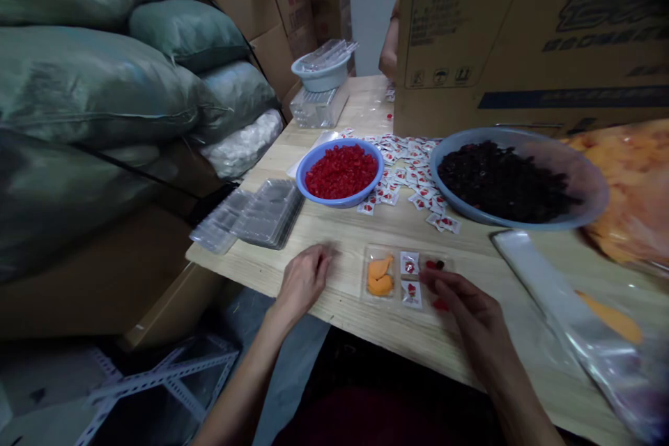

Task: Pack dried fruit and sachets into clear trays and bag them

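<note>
A clear plastic tray (396, 302) lies on the table before me. Two orange drumstick-shaped pieces (380, 276) fill its left compartment. Two small white sachets with red print (410, 279) sit in the middle one. Red and dark bits (435, 265) show in the right compartment. Over that side is my right hand (467, 306), its thumb and fingers pinched together; whatever lies between them is hidden. My left hand (306, 275) rests above the table left of the tray, fingers curled in and slightly blurred, their contents out of sight.
Behind the tray stand a blue bowl of red pieces (300, 185), scattered sachets (412, 153) and a larger bowl of dark pieces (596, 202). Stacked clear trays (266, 212) lie left; plastic bags (554, 293) lie right. A big carton (470, 35) partly hides another person's arm (389, 49).
</note>
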A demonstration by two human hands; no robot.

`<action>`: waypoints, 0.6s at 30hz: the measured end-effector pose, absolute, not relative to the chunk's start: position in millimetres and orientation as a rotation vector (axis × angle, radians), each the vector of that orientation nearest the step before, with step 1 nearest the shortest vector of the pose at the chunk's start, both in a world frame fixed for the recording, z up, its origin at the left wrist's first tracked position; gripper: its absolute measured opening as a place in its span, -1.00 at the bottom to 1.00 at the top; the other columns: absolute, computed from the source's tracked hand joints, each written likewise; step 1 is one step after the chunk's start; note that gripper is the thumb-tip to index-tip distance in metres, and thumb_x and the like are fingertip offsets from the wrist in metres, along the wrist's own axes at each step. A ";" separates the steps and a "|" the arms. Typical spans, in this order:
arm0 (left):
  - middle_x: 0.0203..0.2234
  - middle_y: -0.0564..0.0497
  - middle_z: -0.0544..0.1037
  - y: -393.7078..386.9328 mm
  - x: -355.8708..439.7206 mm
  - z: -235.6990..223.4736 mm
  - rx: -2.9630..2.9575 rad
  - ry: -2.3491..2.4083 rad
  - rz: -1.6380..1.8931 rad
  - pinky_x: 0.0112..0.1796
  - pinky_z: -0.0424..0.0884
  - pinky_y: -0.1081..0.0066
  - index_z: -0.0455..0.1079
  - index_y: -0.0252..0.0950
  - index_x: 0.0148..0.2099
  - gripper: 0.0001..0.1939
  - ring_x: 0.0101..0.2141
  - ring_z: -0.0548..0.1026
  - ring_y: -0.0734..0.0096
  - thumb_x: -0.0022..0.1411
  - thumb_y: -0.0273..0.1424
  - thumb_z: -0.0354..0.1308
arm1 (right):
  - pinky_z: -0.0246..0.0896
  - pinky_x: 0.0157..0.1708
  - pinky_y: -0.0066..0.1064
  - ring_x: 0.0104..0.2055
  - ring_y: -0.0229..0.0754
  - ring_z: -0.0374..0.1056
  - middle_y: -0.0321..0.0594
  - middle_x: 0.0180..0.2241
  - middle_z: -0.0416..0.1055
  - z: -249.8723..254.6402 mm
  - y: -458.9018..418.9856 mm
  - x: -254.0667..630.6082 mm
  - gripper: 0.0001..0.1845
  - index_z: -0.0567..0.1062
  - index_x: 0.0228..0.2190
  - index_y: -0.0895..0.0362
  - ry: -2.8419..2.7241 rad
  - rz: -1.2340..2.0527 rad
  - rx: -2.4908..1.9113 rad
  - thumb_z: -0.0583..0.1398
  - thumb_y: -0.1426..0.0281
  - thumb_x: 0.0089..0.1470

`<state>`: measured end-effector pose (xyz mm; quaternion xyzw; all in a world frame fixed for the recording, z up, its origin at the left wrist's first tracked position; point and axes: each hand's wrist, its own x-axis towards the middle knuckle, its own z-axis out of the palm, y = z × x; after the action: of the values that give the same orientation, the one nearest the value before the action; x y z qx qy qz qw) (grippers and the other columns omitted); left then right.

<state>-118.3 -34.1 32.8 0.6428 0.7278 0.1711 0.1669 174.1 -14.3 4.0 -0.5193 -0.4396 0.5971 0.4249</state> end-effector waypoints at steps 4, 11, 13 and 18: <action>-0.47 0.07 0.32 -63.2 -103.0 79.8 1.501 1.574 0.905 -0.36 0.17 0.43 0.28 -0.26 -0.31 -0.77 -0.41 0.28 0.43 0.38 -0.25 0.05 | 0.12 0.21 -0.13 0.17 -0.01 0.32 -0.15 0.07 0.47 10.7 -20.7 160.7 -0.55 0.53 -0.01 -0.04 -1.050 1.592 -1.165 0.32 0.09 0.08; -0.51 0.05 0.33 -58.4 -78.0 56.1 0.908 0.871 0.974 -0.38 0.16 0.44 0.29 -0.31 -0.32 -0.77 -0.46 0.25 0.50 0.30 -0.28 0.18 | 0.33 -0.02 -0.23 -0.03 -0.12 0.46 -0.17 0.01 0.50 23.9 -13.6 151.5 -0.29 0.31 0.19 -0.13 -0.734 1.725 -0.887 0.37 0.18 0.05; -0.50 0.04 0.34 -53.1 -73.2 48.2 0.826 0.851 0.883 -0.38 0.19 0.44 0.30 -0.32 -0.34 -0.74 -0.46 0.27 0.50 0.30 -0.25 0.17 | 0.34 -0.12 -0.34 -0.17 -0.19 0.47 -0.22 -0.16 0.55 24.7 -7.0 163.2 -0.34 0.42 0.11 -0.05 -0.777 1.577 -0.964 0.43 0.27 -0.03; -0.30 0.00 0.45 -41.9 -60.8 34.9 0.891 0.992 0.918 -0.22 0.34 0.38 0.32 -0.24 -0.07 -0.64 -0.29 0.43 0.39 0.16 -0.26 0.33 | 0.32 -0.21 -0.38 -0.25 -0.22 0.42 -0.22 -0.24 0.53 9.2 -5.2 183.2 -0.56 0.54 -0.08 0.08 -0.751 1.162 -1.166 0.40 0.26 -0.02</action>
<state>-60.8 -41.9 34.9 0.3982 0.4436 0.4106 0.6900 183.2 -5.2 9.2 -0.5066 -0.3264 0.5051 0.6179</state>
